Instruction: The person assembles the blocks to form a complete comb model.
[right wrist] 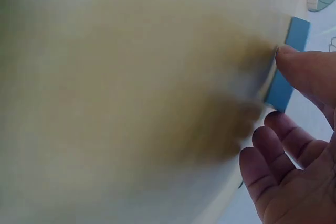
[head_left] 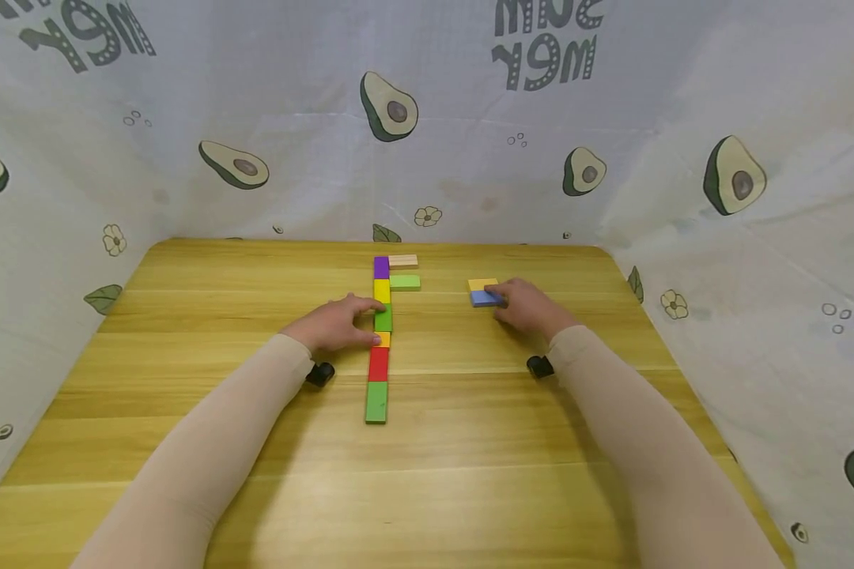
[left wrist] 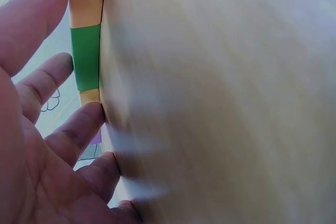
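A column of coloured wooden blocks runs toward the far edge: green block (head_left: 376, 403), red block (head_left: 378, 364), small orange block (head_left: 385, 341), another green block (head_left: 384, 320), yellow block (head_left: 382, 291) and purple block (head_left: 381, 267). My left hand (head_left: 334, 323) touches the column from its left side, thumb by the orange block, forefinger by the farther green one. The left wrist view shows its fingers fairly straight. To the right, my right hand (head_left: 530, 307) pinches a blue block (right wrist: 287, 72) lying against a yellow-orange block (head_left: 481, 284); its forefinger is mostly hidden in the right wrist view.
A plain wood block (head_left: 402, 261) and a light green block (head_left: 406, 283) stick out rightward from the column's far end. The wooden table (head_left: 427, 490) meets a white avocado-print cloth (head_left: 313, 103) at the back and sides.
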Motion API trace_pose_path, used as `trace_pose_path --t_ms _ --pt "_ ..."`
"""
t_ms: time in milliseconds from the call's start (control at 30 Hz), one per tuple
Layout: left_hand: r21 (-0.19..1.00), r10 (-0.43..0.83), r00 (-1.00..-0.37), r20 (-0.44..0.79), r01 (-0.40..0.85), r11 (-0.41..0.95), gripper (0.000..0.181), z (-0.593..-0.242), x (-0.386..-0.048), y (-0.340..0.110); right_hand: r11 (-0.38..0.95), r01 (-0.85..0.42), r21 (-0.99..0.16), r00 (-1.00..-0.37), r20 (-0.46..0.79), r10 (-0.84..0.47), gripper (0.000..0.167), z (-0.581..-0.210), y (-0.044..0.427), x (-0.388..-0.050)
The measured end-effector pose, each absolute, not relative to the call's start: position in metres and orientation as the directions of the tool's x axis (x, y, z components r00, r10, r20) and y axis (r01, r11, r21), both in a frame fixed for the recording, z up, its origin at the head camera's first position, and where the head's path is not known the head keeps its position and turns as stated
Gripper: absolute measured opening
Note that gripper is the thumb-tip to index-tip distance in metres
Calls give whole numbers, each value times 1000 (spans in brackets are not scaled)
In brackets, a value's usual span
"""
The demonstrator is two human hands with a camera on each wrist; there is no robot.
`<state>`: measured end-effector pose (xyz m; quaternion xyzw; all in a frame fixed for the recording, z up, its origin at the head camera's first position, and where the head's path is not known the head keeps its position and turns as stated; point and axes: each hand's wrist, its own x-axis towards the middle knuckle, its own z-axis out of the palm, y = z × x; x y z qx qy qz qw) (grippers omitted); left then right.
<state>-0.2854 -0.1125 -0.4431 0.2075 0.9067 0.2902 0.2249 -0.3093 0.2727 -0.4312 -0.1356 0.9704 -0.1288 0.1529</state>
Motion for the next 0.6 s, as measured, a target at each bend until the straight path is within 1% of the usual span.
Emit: trace_pose_path --t_ms 200,333,600 --pt "613 506 -814 -285 251 749 63 -443 -285 -113 935 -202 -293 -916 -281 -286 61 -432 274 -301" --pt "606 502 -816 -288 250 755 63 -442 -285 -112 934 -187 -304 -920 -280 -275 59 -431 273 -299" --pt "609 500 -815 -293 244 754 63 -441 -284 -111 933 -178 -314 -936 -239 -259 46 -431 273 -297"
